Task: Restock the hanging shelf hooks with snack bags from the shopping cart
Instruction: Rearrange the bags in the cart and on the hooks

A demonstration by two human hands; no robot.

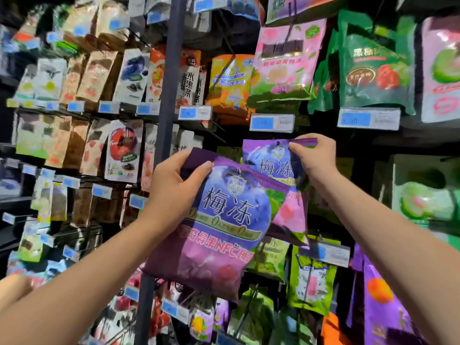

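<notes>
My left hand (174,185) grips the top left corner of a purple snack bag (214,235), possibly a small stack, held up in front of the shelf. My right hand (313,158) pinches the top edge of a second purple snack bag (271,165) of the same kind, raised against the dark gap in the hanging rack. A small hang hole shows near that bag's top. The hook itself is hidden behind the bags. The shopping cart is out of view.
Hanging snack bags fill the rack all around: a pink bag (283,61) and green bag (373,70) above, lime green bags (311,280) below. Price tags (271,122) stick out on hook ends. A dark upright post (171,70) divides the shelf sections.
</notes>
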